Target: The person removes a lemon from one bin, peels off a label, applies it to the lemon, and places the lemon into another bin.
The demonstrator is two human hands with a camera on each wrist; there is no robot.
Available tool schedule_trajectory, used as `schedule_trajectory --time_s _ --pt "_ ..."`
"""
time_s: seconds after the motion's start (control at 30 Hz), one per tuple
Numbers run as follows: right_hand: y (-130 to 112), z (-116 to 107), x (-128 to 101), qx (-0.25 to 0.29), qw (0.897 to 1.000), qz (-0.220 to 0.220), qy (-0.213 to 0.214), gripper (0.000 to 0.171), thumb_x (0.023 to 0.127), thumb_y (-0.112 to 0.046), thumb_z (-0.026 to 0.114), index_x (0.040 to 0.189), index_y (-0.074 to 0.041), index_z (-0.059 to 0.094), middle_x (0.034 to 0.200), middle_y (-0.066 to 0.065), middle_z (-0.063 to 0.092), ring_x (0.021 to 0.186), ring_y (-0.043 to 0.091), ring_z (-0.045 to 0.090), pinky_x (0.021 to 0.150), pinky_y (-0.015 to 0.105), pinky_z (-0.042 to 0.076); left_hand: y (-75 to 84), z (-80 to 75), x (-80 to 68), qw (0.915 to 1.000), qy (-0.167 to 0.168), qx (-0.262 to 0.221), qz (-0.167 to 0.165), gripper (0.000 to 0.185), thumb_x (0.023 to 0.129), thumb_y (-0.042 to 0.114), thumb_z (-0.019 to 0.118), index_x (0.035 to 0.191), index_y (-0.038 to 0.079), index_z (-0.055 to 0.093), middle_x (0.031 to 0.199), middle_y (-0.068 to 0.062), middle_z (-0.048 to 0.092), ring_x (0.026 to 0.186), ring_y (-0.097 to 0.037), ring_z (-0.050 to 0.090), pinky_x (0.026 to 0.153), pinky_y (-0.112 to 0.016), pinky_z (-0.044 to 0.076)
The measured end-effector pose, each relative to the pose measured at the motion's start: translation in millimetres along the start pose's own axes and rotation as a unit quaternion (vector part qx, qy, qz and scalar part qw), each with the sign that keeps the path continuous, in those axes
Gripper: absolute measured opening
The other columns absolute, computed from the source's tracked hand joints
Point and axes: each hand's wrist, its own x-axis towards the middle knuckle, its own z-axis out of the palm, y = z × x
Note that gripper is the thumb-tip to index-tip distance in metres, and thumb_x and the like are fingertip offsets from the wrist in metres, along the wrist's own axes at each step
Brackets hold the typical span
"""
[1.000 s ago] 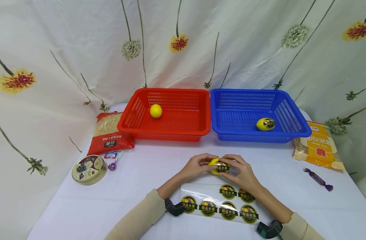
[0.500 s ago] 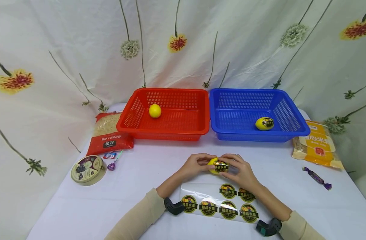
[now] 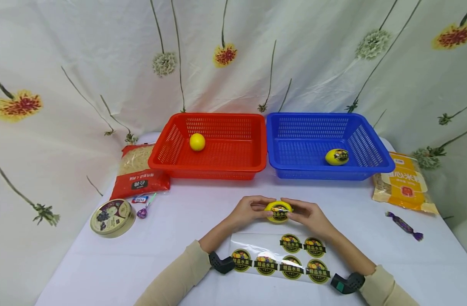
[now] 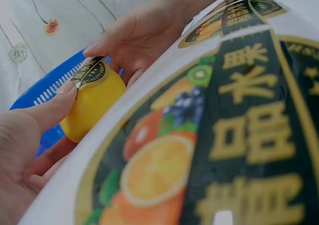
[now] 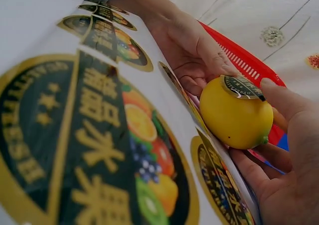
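A yellow lemon (image 3: 278, 204) is held up between both hands over the table, a dark round sticker with gold lettering (image 5: 241, 87) on its side. My left hand (image 3: 250, 211) grips the lemon's left end, its thumb pressing the sticker's edge. Around the other end my right hand (image 3: 311, 217) curls its fingers, with its thumb at the sticker's right edge. Part of the sticker stands off the peel in the right wrist view. Just below the hands lies a sticker sheet (image 3: 256, 243) bearing several more round fruit stickers.
Behind the hands stand a red basket (image 3: 218, 175) with a plain yellow lemon (image 3: 197, 142), and a blue basket (image 3: 321, 175) with a stickered lemon (image 3: 336, 157). Left are a red bag (image 3: 141, 180), a round tin (image 3: 112, 217) and a lollipop (image 3: 142, 213); right, a yellow bag (image 3: 407, 185) and wrapped candy (image 3: 404, 225).
My right hand has shifted its hold, its thumb moving up to the sticker's right edge and its fingers back from the top, so more of the lemon shows. My left hand stays put.
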Motion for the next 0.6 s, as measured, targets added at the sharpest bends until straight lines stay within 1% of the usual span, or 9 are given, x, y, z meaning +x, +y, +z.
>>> schedule_trajectory --time_s 0.07,0.27,0.37,0.5,0.6 --pt "1.3 -0.3 0.0 0.001 1.000 0.006 0.008 0.042 0.087 -0.015 0.065 0.127 -0.009 0.056 0.127 0.008 0.056 0.114 0.016 0.053 0.094 0.024 0.042 -0.4 -0.1 0.1 1.0000 -0.003 -0.002 0.000 0.039 0.079 0.004 0.071 0.117 0.003 0.063 0.109 -0.009 0.065 0.096 -0.019 0.064 0.081 -0.028 0.051" --pt "4.5 -1.3 1.1 -0.001 1.000 0.005 0.011 0.041 0.085 -0.016 0.067 0.124 -0.009 0.059 0.123 0.005 0.059 0.112 0.016 0.054 0.094 0.024 0.042 -1.5 -2.1 1.9 0.9998 -0.020 -0.001 -0.004 0.040 0.079 0.001 0.070 0.119 0.002 0.061 0.113 -0.011 0.063 0.098 -0.021 0.063 0.082 -0.029 0.051" --pt "5.6 -2.8 2.3 0.002 1.000 0.001 0.005 0.041 0.085 -0.014 0.067 0.124 -0.006 0.058 0.122 0.007 0.059 0.111 0.016 0.055 0.092 0.024 0.044 -0.2 -3.3 1.9 0.9997 -0.025 0.004 -0.002 0.041 0.079 0.000 0.070 0.119 0.001 0.061 0.114 -0.012 0.063 0.099 -0.023 0.063 0.082 -0.030 0.051" --pt "6.1 -4.5 3.3 0.005 1.000 -0.004 -0.008 0.042 0.084 -0.009 0.066 0.125 -0.001 0.056 0.124 0.013 0.057 0.110 0.013 0.055 0.091 0.024 0.044 -0.2 -4.8 1.8 0.9995 -0.029 0.012 -0.007 0.041 0.079 0.003 0.071 0.118 0.005 0.062 0.115 -0.009 0.063 0.099 -0.020 0.063 0.082 -0.029 0.051" --pt "5.0 -5.0 3.5 0.004 1.000 0.003 -0.013 0.042 0.084 -0.004 0.065 0.125 0.000 0.055 0.126 0.014 0.055 0.111 0.008 0.054 0.092 0.023 0.043 -2.6 -6.7 1.7 0.9991 -0.039 0.015 -0.008 0.041 0.081 0.008 0.071 0.120 0.008 0.062 0.117 -0.007 0.062 0.100 -0.017 0.063 0.082 -0.028 0.051"
